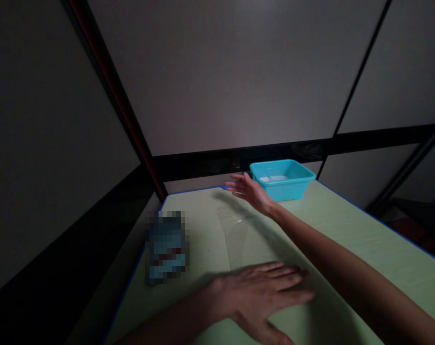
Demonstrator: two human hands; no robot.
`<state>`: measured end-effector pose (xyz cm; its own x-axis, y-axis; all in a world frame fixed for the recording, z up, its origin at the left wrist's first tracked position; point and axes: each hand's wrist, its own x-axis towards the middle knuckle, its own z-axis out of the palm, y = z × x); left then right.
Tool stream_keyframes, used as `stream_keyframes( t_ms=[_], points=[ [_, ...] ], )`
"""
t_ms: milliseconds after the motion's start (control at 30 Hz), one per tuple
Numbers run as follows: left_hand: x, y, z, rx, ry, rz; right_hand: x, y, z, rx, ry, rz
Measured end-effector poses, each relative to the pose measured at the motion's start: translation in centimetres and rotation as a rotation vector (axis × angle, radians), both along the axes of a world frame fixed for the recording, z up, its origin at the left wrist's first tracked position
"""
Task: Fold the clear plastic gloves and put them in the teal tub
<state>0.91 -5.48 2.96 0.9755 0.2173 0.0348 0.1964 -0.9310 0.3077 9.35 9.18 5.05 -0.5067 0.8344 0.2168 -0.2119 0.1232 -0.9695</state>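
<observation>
A thin, clear sheet or bag that looks like plastic (235, 239) lies on the pale green tabletop (203, 215). My left hand (260, 297) is palm down at its near end, with the fingers spread to the right and nothing in them. Whether the palm presses on the plastic or hovers over it, I cannot tell. Farther off, my right hand (251, 191) is held above the far end of the plastic, its fingers apart and pointing left. It holds nothing and overlaps the left side of a turquoise plastic basin (289, 189).
White scraps (273, 178) show inside the basin. A blue-grey item with a red band (167, 254), blurred into blocks, is by the table's left edge. Blue trim (375, 218) borders the table. Panelled grey doors (232, 76) with a dark band rise behind it.
</observation>
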Motion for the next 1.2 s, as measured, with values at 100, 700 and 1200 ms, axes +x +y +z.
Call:
stream_keyframes(
  t_ms=[100,700,1200],
  points=[
    [-0.1,0.0,1.1,-0.062,0.007,0.021,2.5,-0.6,0.5,0.075,-0.021,-0.062],
    [-4.6,9.0,-2.2,0.131,0.106,0.376,10.1,-9.2,-5.1,0.828,-1.089,0.008],
    [-4.4,9.0,-2.3,0.143,0.128,0.363,8.4,-13.6,-2.9,0.798,-1.025,0.334]
  ],
)
